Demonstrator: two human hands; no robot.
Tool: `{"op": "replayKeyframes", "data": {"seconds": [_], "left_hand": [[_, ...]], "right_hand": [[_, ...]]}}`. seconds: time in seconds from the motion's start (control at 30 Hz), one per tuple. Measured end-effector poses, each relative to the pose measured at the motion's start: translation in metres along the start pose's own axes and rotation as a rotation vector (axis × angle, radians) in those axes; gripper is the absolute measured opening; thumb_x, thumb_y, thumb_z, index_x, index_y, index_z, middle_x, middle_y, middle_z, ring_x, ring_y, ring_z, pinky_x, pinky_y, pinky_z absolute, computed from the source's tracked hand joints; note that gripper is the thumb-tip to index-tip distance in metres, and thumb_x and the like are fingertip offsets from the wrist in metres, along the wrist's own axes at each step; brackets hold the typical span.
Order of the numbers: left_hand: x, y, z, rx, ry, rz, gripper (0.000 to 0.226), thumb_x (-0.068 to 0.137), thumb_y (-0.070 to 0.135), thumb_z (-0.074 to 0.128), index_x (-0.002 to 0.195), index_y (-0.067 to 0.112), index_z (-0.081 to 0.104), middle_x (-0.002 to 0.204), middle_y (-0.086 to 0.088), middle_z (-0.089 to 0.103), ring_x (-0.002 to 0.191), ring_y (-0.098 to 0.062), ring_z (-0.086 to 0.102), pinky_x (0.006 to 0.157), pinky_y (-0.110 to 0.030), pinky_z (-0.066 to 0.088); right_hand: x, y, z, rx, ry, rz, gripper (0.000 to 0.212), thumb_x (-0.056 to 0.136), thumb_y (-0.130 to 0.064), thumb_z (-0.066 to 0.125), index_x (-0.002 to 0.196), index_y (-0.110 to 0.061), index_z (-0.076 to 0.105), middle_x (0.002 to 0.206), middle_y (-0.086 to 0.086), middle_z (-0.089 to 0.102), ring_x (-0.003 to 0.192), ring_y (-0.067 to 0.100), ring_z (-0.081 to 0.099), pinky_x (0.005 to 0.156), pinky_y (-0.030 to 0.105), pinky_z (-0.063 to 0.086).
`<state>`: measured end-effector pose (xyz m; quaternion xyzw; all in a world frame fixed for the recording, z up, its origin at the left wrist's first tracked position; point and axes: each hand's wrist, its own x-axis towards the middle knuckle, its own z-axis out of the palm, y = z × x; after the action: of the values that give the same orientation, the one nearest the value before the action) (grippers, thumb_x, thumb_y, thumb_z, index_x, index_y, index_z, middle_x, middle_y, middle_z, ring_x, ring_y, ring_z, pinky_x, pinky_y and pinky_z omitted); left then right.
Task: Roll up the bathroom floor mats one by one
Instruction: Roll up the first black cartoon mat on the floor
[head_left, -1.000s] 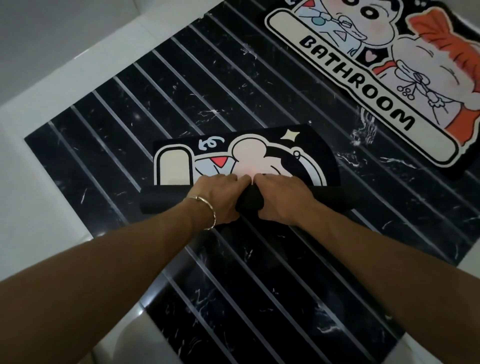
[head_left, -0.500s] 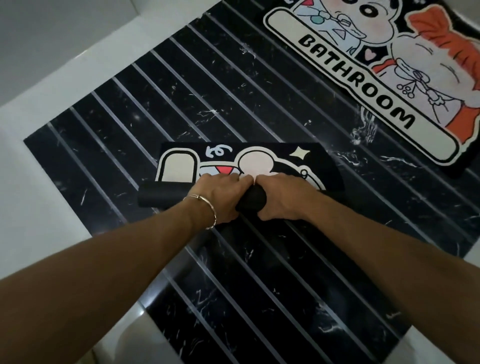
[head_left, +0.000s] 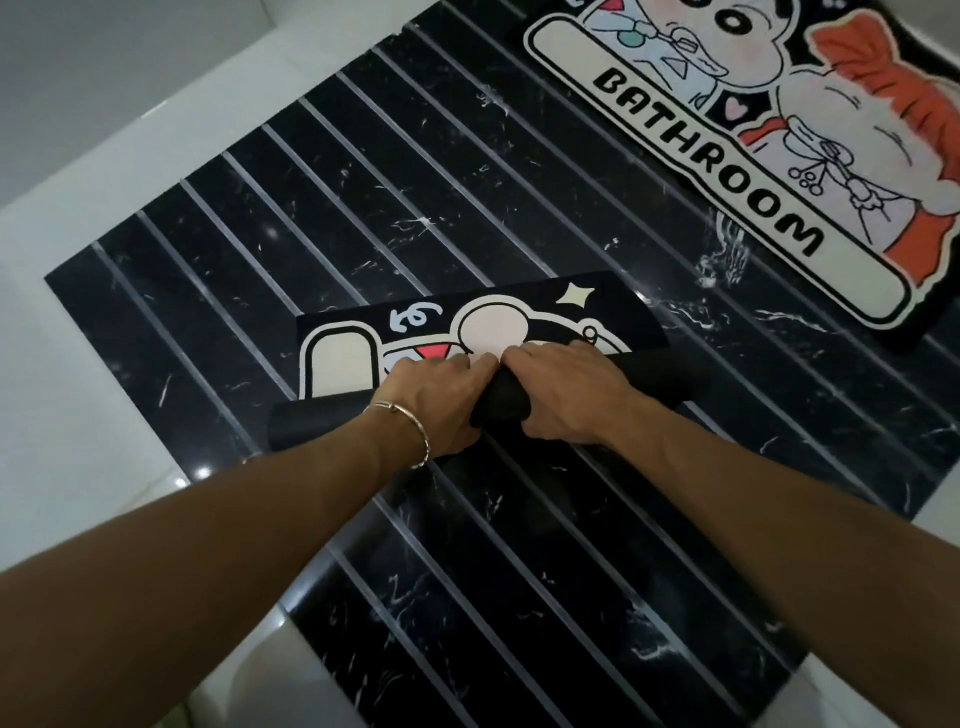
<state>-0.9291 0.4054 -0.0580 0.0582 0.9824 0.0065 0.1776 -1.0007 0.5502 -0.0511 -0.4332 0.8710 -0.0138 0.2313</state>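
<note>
Gripping the mostly rolled black cartoon floor mat at its middle, the left hand and right hand sat side by side, fingers curled over the roll. Its unrolled strip lay flat on the black striped marble floor, apart from the flat cartoon "BATHROOM" mat

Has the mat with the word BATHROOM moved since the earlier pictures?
No. The BATHROOM mat lies as before on the striped floor, its near edge beside the same white marble mark.
</note>
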Motion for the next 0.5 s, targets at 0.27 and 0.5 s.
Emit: {"op": "replayKeyframes", "data": {"seconds": [0.27,0.5], "left_hand": [[0.0,-0.001,-0.002,-0.067,-0.02,-0.007,0.05,0.082,0.044,0.057,0.121,0.019,0.038,0.105,-0.003,0.06,0.093,-0.027,0.062,0.067,-0.035,0.042],[-0.002,-0.003,-0.002,-0.048,-0.016,0.017,0.055,0.079,0.039,0.059,0.126,0.022,0.037,0.113,-0.001,0.057,0.102,-0.026,0.06,0.072,-0.036,0.047]], "right_hand": [[-0.003,-0.003,0.003,-0.086,0.047,-0.013,0.05,0.076,-0.031,0.067,0.118,-0.018,0.044,0.117,0.001,0.054,0.109,0.022,0.051,0.091,0.036,0.035],[0.002,-0.006,-0.004,0.022,-0.1,0.133,0.047,0.073,-0.034,0.068,0.113,-0.019,0.048,0.113,0.004,0.057,0.103,0.026,0.056,0.084,0.039,0.041]]}}
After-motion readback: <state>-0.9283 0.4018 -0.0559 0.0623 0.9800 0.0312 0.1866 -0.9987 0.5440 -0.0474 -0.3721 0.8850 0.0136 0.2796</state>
